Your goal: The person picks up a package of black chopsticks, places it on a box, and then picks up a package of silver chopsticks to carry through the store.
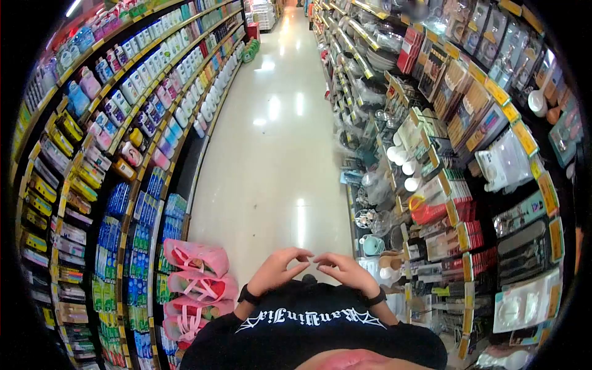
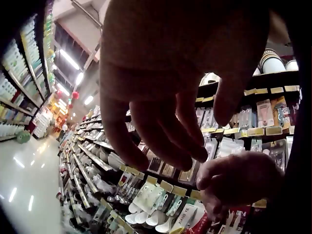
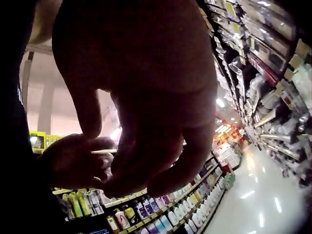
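Note:
In the head view both hands are raised before the chest of a black shirt with white lettering. The left hand (image 1: 279, 270) has loosely bent fingers and holds nothing; a dark band circles its wrist. Facing it, the right hand (image 1: 346, 271) is likewise loosely bent and bare, with a band at the wrist. A small gap parts their fingertips. The left wrist view shows the left hand (image 2: 161, 87) large and dark, its fingers hanging down. The right wrist view has the right hand (image 3: 141, 97) in shadow, fingers curving downward.
Bottles and toothpaste boxes fill the left shelves (image 1: 176, 80). Pink slippers or bags (image 1: 197, 287) hang low at the left. On the right, racks carry ladles, packaged utensils (image 1: 521, 308) and kitchenware. A shiny pale aisle floor (image 1: 265, 166) runs ahead between them.

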A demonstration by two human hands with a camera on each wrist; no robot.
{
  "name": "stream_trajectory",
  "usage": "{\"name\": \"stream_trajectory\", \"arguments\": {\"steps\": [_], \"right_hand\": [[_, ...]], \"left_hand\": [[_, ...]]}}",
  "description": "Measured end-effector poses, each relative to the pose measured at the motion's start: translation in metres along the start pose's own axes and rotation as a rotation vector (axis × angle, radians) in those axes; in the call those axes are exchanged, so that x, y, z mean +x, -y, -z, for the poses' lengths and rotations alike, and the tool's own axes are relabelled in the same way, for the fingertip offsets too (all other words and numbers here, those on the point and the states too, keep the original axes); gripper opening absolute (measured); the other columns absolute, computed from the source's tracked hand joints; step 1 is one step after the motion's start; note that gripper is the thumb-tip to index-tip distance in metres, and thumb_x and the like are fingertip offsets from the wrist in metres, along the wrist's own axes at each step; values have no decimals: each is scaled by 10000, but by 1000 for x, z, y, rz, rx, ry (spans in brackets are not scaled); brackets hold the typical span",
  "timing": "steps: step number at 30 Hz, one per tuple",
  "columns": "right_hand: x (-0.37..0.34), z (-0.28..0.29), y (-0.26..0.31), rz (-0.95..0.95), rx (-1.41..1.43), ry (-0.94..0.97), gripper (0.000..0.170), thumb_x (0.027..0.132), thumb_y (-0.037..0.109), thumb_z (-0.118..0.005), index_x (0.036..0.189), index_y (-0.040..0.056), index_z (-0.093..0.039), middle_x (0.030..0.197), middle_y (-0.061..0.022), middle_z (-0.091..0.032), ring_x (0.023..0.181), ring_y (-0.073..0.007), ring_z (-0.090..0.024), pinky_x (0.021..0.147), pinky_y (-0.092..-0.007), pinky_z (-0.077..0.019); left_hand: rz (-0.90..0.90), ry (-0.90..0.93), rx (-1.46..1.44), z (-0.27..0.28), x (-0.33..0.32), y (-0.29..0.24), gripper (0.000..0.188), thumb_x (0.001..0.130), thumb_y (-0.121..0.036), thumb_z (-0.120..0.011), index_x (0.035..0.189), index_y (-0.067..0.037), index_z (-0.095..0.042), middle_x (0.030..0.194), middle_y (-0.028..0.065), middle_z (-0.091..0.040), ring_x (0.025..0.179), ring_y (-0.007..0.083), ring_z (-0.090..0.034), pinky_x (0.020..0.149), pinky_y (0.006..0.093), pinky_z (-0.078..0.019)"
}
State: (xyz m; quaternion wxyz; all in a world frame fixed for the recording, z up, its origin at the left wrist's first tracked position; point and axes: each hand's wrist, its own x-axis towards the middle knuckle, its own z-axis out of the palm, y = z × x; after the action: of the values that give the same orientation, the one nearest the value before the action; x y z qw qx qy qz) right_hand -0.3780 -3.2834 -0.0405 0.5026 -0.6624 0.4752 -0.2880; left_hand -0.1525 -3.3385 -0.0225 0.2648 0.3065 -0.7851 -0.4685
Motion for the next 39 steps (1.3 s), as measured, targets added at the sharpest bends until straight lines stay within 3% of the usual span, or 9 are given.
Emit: {"name": "stream_trajectory", "arguments": {"steps": [5, 11, 13, 15, 19, 23, 31, 34, 39], "right_hand": [[29, 29, -7, -86, 75, -7, 324, 933, 257, -529, 1171, 39, -563, 1077, -131, -636, 964, -235, -622, 837, -337, -473], [85, 72, -22, -152, 43, -125, 336, 932, 270, -538, 1182, 47, -563, 1059, -130, -646, 961, -241, -623, 837, -337, -473], [110, 87, -23, -155, 42, -178, 333, 925, 276, -556, 1168, 49, -574, 1047, -140, -649, 961, -242, -625, 833, -337, -474], [136, 103, -9, -146, -36, -241, 300, 928, 193, -548, 1178, 30, -567, 1010, -103, -657, 942, -185, -630, 828, -306, -474], [192, 134, -3, -117, 81, -275, 288, 922, 176, -551, 1168, 28, -566, 1005, -89, -650, 937, -175, -627, 822, -303, -473], [248, 153, 0, -115, -64, -289, 280, 919, 166, -551, 1160, 24, -565, 1019, -100, -642, 954, -182, -623, 835, -308, -476], [304, 189, -24, -114, 32, -284, 315, 909, 245, -554, 1140, 31, -561, 1031, -139, -636, 916, -249, -633, 824, -350, -475], [317, 220, -32, -195, 63, -284, 306, 910, 236, -553, 1140, 34, -563, 1035, -134, -637, 918, -239, -637, 811, -341, -482], [344, 283, -62, -156, 72, -329, 296, 908, 221, -557, 1133, 29, -567, 1021, -147, -641, 906, -240, -642, 787, -339, -487]], "left_hand": [[76, 82, 22, 14, 54, 24, 281, 875, -183, -616, 1108, -26, -610, 983, 133, -654, 925, 252, -632, 838, 347, -472], [-2, 126, 6, 45, 139, 53, 250, 876, -206, -609, 1067, -45, -617, 963, 124, -649, 886, 255, -635, 761, 349, -493], [5, 193, 8, 65, 170, 61, 265, 889, -188, -601, 1126, -71, -611, 1002, 94, -647, 916, 205, -630, 822, 320, -479], [-38, 206, 39, 88, 200, 62, 253, 884, -176, -604, 1111, -65, -618, 997, 101, -649, 916, 212, -631, 820, 327, -481], [-138, 112, 26, 131, 254, 81, 238, 868, -190, -617, 1071, -64, -617, 915, 120, -646, 865, 259, -629, 765, 354, -484], [-129, 124, 80, 167, 295, 102, 231, 856, -150, -627, 1069, -60, -627, 926, 108, -657, 869, 241, -631, 781, 339, -485], [5, 192, 13, 186, 358, 139, 238, 858, -118, -623, 1084, -48, -630, 935, 97, -660, 872, 201, -633, 801, 324, -485], [35, 191, 4, 183, 389, 149, 241, 859, -126, -624, 1088, -51, -631, 942, 94, -657, 878, 198, -630, 804, 324, -484], [34, 199, -5, 169, 460, 158, 244, 866, -147, -623, 1091, -53, -628, 945, 102, -650, 877, 209, -628, 805, 327, -484]]}}
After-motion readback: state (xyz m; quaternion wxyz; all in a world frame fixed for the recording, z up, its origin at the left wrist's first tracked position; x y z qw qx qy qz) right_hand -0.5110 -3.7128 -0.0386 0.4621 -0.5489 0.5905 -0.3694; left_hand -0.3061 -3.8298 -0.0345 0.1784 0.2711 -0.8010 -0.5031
